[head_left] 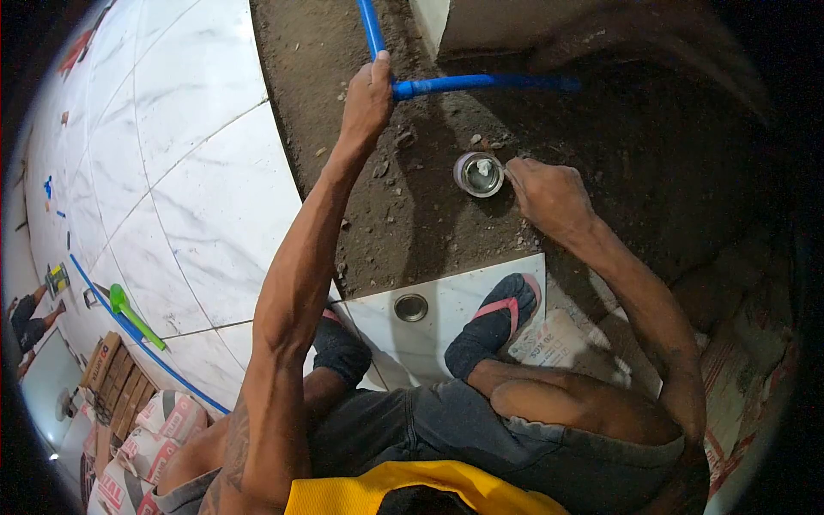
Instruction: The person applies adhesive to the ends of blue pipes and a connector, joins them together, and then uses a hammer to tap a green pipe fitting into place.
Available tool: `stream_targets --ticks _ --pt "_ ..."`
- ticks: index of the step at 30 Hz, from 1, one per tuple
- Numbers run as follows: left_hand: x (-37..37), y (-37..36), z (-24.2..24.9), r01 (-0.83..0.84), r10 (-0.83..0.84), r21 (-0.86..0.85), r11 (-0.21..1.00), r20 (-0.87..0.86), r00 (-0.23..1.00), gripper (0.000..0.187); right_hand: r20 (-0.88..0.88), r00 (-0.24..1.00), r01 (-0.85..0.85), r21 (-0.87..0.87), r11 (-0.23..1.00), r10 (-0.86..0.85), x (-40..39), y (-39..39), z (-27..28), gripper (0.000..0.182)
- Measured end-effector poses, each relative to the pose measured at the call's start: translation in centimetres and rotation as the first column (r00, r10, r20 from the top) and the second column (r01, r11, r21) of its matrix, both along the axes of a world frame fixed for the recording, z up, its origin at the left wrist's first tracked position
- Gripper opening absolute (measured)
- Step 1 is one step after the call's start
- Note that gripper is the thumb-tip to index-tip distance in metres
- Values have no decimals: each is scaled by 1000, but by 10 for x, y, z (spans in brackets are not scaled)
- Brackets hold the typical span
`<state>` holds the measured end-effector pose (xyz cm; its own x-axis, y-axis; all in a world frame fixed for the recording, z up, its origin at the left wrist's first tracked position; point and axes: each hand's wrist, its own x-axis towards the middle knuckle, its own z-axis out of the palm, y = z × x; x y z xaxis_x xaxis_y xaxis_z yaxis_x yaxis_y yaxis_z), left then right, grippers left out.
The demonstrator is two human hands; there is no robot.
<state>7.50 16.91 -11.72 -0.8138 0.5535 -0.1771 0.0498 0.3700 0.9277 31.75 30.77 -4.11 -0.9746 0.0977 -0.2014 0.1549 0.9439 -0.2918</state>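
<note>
My left hand [367,101] is wrapped around blue plastic pipe at a joint, above bare soil. From this joint one blue pipe [372,30] runs up toward the top edge, and another blue pipe [481,83] reaches right into shadow. A small open tin can [479,175] is over the soil, with something white inside. At its right rim, the fingers of my right hand [554,196] are pinched together and appear to grip the edge. On the white tile between my feet lies a round metal lid [410,306].
White marbled tiles [202,172] border the soil on the left. A green-handled tool [133,316] and a long blue pipe [184,378] lie there. Cement bags [154,442] and a wooden pallet [124,382] are lower left; a sack [558,343] is by my right foot. A wall corner [438,26] stands ahead.
</note>
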Motion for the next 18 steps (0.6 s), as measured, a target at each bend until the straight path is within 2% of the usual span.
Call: stream_targets --ticks 3,6,9,12,15,18 --pt "0 0 1 2 -2 -3 1000 5 1000 50 -57 998 9 -31 999 -11 3 1 5 10" --pt "1 1 4 9 -9 19 1000 11 1000 49 -44 999 18 -35 999 -20 5 -3 11 7" --pt "1 1 2 6 -6 16 1000 7 1000 48 49 998 44 -107 993 -39 12 -5 3 11" --pt "0 1 0 -7 6 23 1000 15 1000 47 2 998 67 -107 992 -68 15 -3 -9 13" --pt "0 2 -3 -3 3 32 999 22 1000 47 -119 993 28 15 999 -26 8 6 -15 9" --pt "-2 2 -1 -3 3 14 1000 60 998 46 -186 982 26 -1 1000 -26 5 5 -3 8"
